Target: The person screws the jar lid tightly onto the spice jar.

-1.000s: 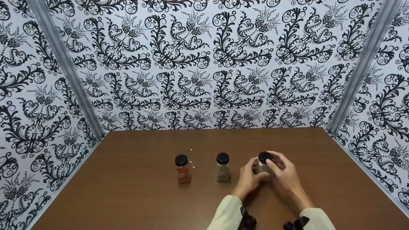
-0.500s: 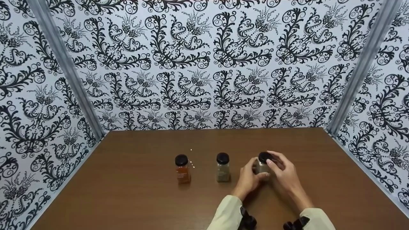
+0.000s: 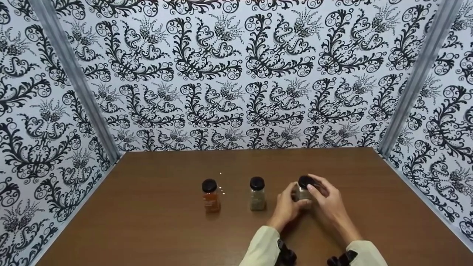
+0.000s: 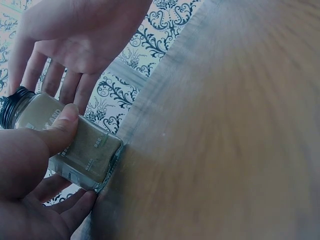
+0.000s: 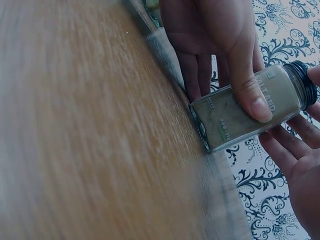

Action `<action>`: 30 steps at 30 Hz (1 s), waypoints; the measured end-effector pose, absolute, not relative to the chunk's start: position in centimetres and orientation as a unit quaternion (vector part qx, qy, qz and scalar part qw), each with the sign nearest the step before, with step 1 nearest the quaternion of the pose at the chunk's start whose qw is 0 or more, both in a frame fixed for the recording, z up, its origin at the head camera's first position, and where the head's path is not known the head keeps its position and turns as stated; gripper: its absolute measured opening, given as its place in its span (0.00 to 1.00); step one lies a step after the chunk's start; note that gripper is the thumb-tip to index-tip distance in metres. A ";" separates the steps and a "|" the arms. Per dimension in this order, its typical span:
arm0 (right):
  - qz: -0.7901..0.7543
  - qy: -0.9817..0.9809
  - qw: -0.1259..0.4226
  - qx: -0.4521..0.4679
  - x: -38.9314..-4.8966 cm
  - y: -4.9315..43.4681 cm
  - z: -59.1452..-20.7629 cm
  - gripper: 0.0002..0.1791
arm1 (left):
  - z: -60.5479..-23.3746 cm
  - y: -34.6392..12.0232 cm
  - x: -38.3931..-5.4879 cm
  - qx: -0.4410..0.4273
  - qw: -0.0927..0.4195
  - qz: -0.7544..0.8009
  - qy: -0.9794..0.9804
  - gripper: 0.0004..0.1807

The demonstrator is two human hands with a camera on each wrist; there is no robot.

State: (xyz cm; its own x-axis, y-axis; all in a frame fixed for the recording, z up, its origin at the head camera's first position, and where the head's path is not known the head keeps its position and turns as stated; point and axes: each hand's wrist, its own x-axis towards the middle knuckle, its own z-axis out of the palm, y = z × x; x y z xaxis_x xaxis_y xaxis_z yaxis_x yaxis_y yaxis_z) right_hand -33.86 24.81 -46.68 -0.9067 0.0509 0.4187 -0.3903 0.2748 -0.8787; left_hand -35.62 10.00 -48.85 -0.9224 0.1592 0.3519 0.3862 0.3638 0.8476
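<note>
A square glass spice jar [image 3: 303, 194] of grey-brown powder with a black screw lid [image 3: 305, 181] stands upright on the table at the right. My left hand [image 3: 286, 207] grips its body, the thumb [image 4: 64, 129] lying across the printed front. At the lid, my right hand [image 3: 331, 202] holds on with thumb and fingers; in the right wrist view its palm [image 5: 306, 175] faces the jar. To the left stand a spice jar of greenish-grey contents [image 3: 258, 199] and one of orange-red contents [image 3: 211, 201], both black-lidded and touched by neither hand.
The brown wooden table [image 3: 155, 229] has small bright specks [image 3: 221, 190] beside the orange-red jar. Black-and-white patterned walls [image 3: 207, 92] enclose its back and sides, with grey strips [image 3: 414, 85] at the corners.
</note>
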 end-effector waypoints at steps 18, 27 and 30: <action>0.584 -0.781 0.193 0.110 -34.0 24.8 -46.8 0.21 | -48.9 10.0 -35.7 -0.153 0.077 -0.552 -0.816 0.28; 0.583 -0.787 0.175 0.101 -33.8 24.7 -46.5 0.20 | -48.9 10.0 -35.7 -0.154 0.078 -0.558 -0.811 0.27; 0.579 -0.791 0.173 0.096 -33.7 24.8 -46.5 0.20 | -48.9 10.1 -35.7 -0.152 0.079 -0.559 -0.811 0.27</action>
